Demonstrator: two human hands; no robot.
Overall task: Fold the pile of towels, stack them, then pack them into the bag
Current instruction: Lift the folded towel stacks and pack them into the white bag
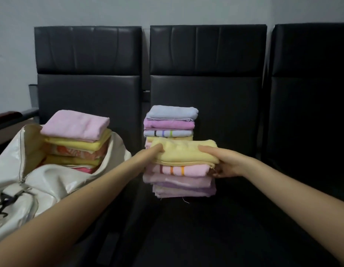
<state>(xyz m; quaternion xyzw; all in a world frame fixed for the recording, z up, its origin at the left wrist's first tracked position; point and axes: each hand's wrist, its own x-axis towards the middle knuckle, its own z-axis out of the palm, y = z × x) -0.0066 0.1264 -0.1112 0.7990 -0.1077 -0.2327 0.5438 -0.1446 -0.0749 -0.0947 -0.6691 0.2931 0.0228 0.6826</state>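
Two hands meet on a stack of folded towels at the centre of the view. The left hand [154, 149] comes in from 7 o'clock and grips the left end of the yellow towel [184, 152] on top, fingers curled over its edge. The right hand [223, 163] comes in from 4 o'clock, thumb on top of the same towel and fingers tucked under the right side, where they also touch the pink striped towel [179, 169] just below. Under those two lie several lilac and pale pink towels, making up the near stack [183, 186], which sits on the dark seat [205, 228] of a black padded chair (whether it is lifted clear of the seat cannot be told). Directly behind it, toward 12 o'clock, stands a far stack [170, 122] with a light blue towel on top. At 9 o'clock a white bag [51, 180] lies unzipped, and a pile of packed towels [76, 139] rises out of its opening, a pink one uppermost over yellow and orange-patterned ones.
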